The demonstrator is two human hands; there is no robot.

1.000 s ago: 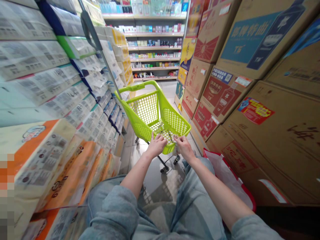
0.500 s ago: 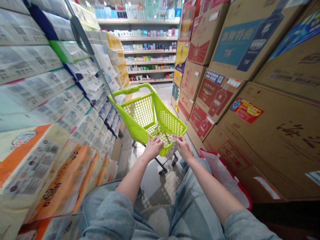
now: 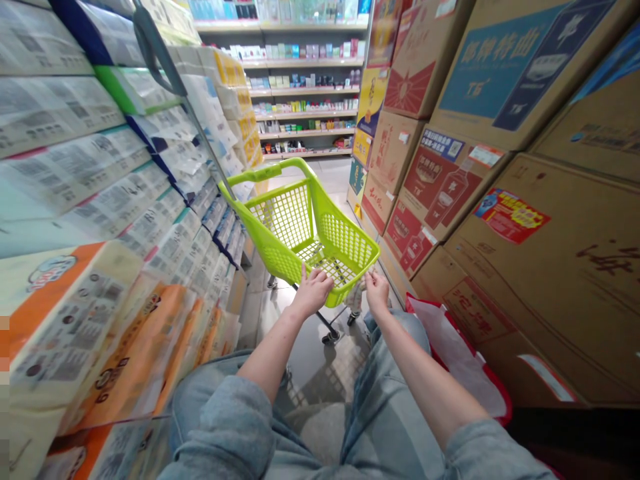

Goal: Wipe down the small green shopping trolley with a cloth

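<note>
A small lime-green plastic shopping cart (image 3: 345, 243) stands in the aisle right in front of my knees. My left hand (image 3: 313, 291) is closed over the middle of its near rim, thumb raised. My right hand (image 3: 377, 287) is at the cart's near right corner, fingers pinched on a pale crumpled cloth (image 3: 355, 297) that hangs against the outside of the basket. The basket looks bare inside. The cart's wheels (image 3: 329, 337) rest on the dark glossy floor.
Wrapped paper-goods packs (image 3: 100, 313) fill the shelves close on my left. Stacked cardboard cartons (image 3: 540, 267) wall the right side. A red-edged white bag (image 3: 457, 353) lies by my right leg. Stocked shelves (image 3: 305, 107) cross the aisle's far end.
My right hand slid with the cloth from the middle of the near rim out to the cart's right corner. My left hand stayed on the rim.
</note>
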